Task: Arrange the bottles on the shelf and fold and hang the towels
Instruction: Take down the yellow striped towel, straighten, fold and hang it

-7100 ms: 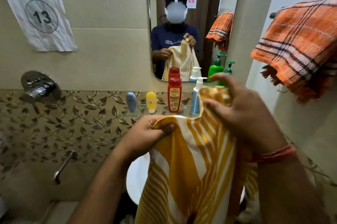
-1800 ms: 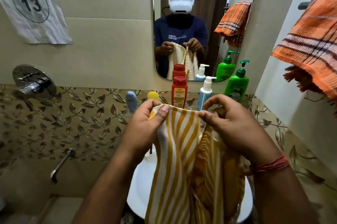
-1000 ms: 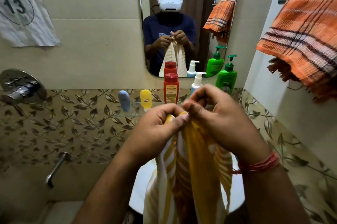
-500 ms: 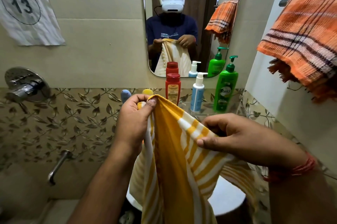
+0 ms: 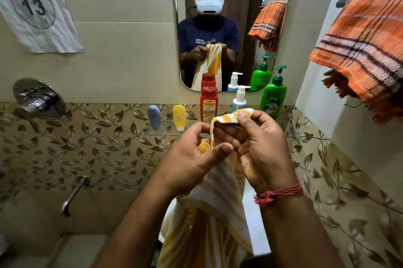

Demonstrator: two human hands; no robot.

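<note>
A yellow and white striped towel (image 5: pixel 216 206) hangs from both my hands in front of the shelf. My left hand (image 5: pixel 196 158) pinches its edge between thumb and fingers. Close beside it, my right hand (image 5: pixel 259 147) pinches an upper corner of the towel. On the glass shelf (image 5: pixel 152 133) stand a small blue bottle (image 5: pixel 153 116), a small yellow bottle (image 5: pixel 179 116), a red bottle (image 5: pixel 209 104), a white pump bottle (image 5: pixel 239 101) and a green pump bottle (image 5: pixel 273 95). An orange checked towel (image 5: pixel 362 45) hangs over the rail at the right.
A mirror (image 5: pixel 229 23) above the shelf reflects me and the towels. A chrome tap valve (image 5: pixel 37 99) and a spout (image 5: pixel 73 195) stick out of the left wall. A paper sign marked 13 (image 5: pixel 37 8) hangs at the upper left. The white basin (image 5: pixel 257 232) lies below my hands.
My hands, spread apart half a second ago with the towel stretched between them, have come together, bringing the towel's corners close in front of the bottles.
</note>
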